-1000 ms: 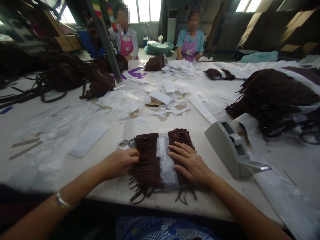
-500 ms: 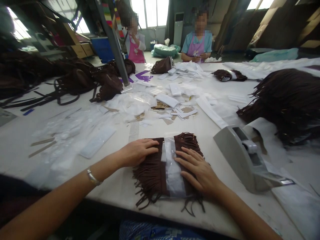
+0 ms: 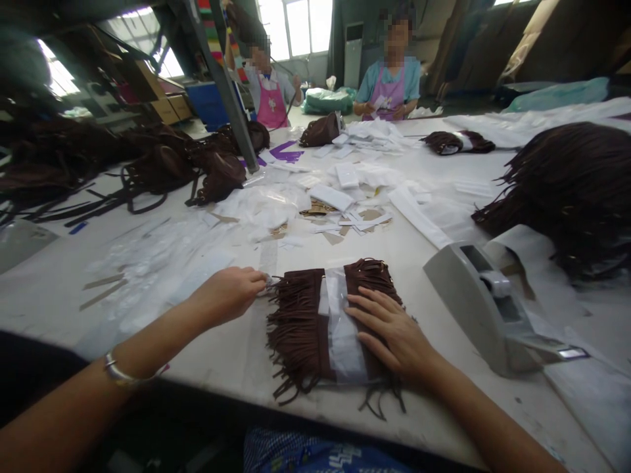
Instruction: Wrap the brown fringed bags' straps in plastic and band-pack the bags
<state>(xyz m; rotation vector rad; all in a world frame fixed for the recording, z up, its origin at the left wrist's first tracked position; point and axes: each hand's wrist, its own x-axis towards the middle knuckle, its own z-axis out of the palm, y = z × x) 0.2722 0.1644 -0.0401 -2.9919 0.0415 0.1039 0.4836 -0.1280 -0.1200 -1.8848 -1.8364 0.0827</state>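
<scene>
A dark brown fringed bag (image 3: pixel 300 322) lies flat at the table's front edge, with a band of clear plastic over white paper (image 3: pixel 342 335) across its middle. My right hand (image 3: pixel 394 328) rests on the bag's right side, fingers spread flat and touching the plastic band. Just left of the bag's upper corner, my left hand (image 3: pixel 231 289) is closed in a pinch. Something small and greyish shows at its fingertips, too small to name. A grey tape dispenser (image 3: pixel 478 302) stands to the right of my right hand.
Brown fringed bags (image 3: pixel 576 190) pile up at the right; more brown bags (image 3: pixel 217 177) lie at the left beside a metal post (image 3: pixel 231 98). White paper and plastic scraps (image 3: pixel 345 177) cover the middle. Across the table are two people in pink (image 3: pixel 271 108) and purple (image 3: pixel 389 89) aprons.
My left hand has come off the bag's left side, moved left and closed into a pinch. My right hand has stayed on the bag. The person in pink has raised an arm.
</scene>
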